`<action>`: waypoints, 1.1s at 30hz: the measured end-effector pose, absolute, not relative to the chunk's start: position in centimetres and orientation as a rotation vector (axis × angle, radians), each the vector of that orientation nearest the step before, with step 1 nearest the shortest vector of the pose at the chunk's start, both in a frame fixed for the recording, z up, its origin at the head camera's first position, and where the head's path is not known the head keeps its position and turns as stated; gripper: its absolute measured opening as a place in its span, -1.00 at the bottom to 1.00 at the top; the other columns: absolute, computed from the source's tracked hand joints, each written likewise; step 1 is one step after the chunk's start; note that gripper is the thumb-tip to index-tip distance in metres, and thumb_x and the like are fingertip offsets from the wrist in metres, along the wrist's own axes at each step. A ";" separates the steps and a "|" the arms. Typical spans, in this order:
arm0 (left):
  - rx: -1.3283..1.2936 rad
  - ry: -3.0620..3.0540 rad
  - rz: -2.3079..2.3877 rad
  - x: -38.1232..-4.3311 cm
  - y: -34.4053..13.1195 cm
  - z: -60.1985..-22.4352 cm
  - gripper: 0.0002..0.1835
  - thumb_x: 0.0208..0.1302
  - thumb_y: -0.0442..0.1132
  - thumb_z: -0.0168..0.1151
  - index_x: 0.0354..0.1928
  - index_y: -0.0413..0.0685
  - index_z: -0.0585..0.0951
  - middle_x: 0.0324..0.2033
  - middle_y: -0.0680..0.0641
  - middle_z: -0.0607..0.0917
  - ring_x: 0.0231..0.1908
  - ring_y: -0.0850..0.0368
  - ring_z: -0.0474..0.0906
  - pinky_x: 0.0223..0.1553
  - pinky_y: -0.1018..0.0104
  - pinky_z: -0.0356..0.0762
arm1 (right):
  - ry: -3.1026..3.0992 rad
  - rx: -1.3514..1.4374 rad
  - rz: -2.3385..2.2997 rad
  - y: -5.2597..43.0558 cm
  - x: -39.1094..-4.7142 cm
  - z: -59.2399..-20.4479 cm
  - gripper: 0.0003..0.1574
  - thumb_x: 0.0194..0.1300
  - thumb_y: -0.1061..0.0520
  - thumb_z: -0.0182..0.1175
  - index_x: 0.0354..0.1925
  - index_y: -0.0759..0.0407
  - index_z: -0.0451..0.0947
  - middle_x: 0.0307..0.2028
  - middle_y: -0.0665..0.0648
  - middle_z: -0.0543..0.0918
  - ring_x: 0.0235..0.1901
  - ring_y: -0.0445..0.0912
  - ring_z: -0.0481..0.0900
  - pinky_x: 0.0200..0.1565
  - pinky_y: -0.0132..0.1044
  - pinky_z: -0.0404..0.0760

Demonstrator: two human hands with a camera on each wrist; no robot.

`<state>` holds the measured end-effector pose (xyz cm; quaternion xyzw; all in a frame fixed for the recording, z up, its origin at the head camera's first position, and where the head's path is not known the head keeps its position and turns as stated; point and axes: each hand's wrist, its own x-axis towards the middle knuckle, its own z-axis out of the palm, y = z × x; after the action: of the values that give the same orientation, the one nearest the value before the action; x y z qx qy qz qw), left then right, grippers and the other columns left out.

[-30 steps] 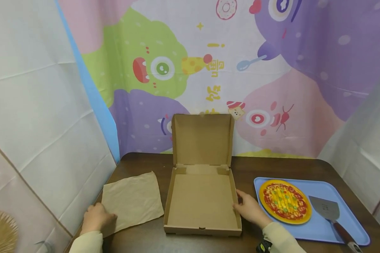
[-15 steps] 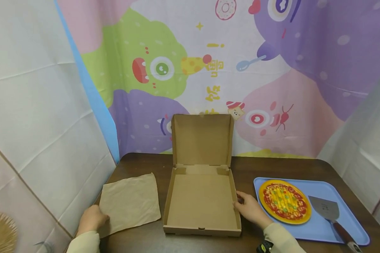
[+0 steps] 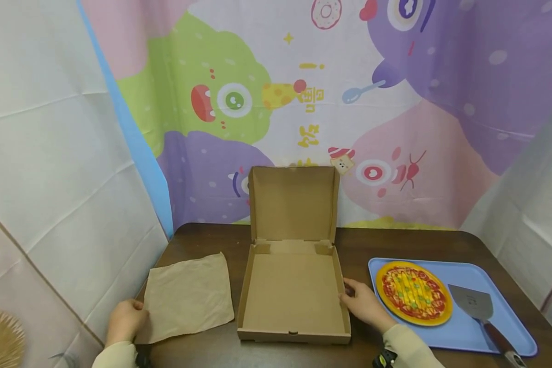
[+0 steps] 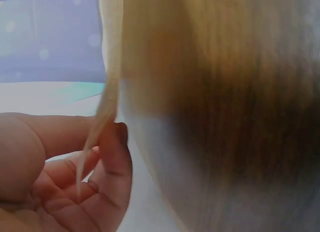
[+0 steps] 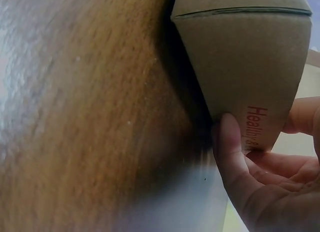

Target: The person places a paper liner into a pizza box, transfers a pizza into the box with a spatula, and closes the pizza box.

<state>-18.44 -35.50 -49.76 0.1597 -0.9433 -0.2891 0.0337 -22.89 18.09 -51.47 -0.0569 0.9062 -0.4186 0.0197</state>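
Left hand (image 3: 126, 321) pinching, right hand (image 3: 364, 305) gripping

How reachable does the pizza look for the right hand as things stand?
Probably yes: the pizza lies uncovered on the blue tray, close beside the right hand, though that hand would likely first have to release the box.

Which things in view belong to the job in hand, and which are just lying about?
In hand:
brown sheet, pinched by left hand
cardboard box, gripped by right hand

Seemingly lying by, held by neither hand:
pizza
spatula
blue tray
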 end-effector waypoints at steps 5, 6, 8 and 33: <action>0.535 -2.801 -0.989 -18.3 -35.2 -49.4 -0.74 0.23 -0.32 0.06 -0.25 -0.45 0.61 -0.33 -0.38 0.67 -0.32 -0.17 0.59 -0.37 0.20 0.44 | 2.797 -0.172 -1.321 18.1 -22.8 -51.2 -0.39 0.27 0.23 0.23 0.19 0.57 0.40 -0.06 0.40 0.67 -0.03 0.15 0.63 -0.03 0.01 0.63; 0.538 -2.789 -1.005 -18.3 -35.2 -49.3 -0.73 0.25 -0.31 0.07 -0.24 -0.46 0.61 -0.32 -0.38 0.67 -0.31 -0.18 0.59 -0.37 0.21 0.43 | 2.796 -0.169 -1.323 18.1 -22.7 -51.2 -0.39 0.27 0.23 0.23 0.19 0.56 0.40 -0.06 0.39 0.67 -0.03 0.15 0.63 -0.03 0.01 0.63; 0.549 -2.757 -1.012 -18.2 -35.2 -49.3 -0.73 0.27 -0.30 0.09 -0.21 -0.45 0.62 -0.31 -0.37 0.68 -0.30 -0.17 0.59 -0.36 0.24 0.41 | 2.796 -0.163 -1.327 18.0 -22.7 -51.3 -0.40 0.26 0.24 0.23 0.19 0.56 0.41 -0.07 0.39 0.67 -0.04 0.15 0.63 -0.03 0.01 0.63; 0.809 -2.417 -1.497 -18.4 -33.4 -47.0 -0.64 0.30 -0.03 0.27 -0.06 -0.18 0.68 -0.51 0.36 0.57 -0.43 0.34 0.45 -0.38 0.46 0.45 | 2.786 -0.141 -1.354 18.2 -22.8 -51.8 -0.40 0.25 0.24 0.23 0.19 0.55 0.42 -0.10 0.35 0.69 -0.05 0.12 0.63 -0.02 0.01 0.62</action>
<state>-18.42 -33.44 -46.98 0.2726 -0.8141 -0.5043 0.0926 -22.83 18.17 -51.77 -0.0455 0.8982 -0.4367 0.0205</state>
